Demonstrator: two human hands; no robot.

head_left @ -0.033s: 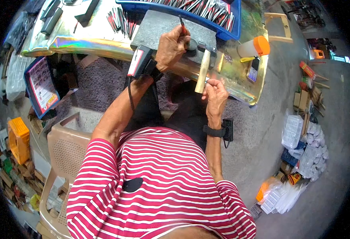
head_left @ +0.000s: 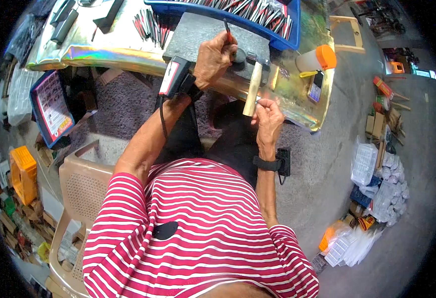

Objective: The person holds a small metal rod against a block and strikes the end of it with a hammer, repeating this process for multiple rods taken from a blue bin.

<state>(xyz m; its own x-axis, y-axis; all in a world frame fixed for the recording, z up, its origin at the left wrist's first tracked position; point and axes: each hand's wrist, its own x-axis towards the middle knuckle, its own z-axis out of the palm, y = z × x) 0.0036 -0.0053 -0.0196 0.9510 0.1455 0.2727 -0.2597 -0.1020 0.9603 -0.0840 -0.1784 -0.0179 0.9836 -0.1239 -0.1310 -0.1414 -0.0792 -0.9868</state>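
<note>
My left hand is shut on a thin red-handled tool, held upright with its tip on a grey stone slab. My right hand grips the lower end of a hammer's wooden handle. The dark hammer head rests on the slab just right of the left hand. A blue tray with several similar thin tools lies behind the slab. More of these tools lie loose on the shiny table sheet. A boxy device is strapped to my left wrist.
A white bottle with an orange cap and a phone stand at the table's right end. A blue-framed box, an orange crate and a beige plastic chair are on the left. Plastic packets lie on the floor at right.
</note>
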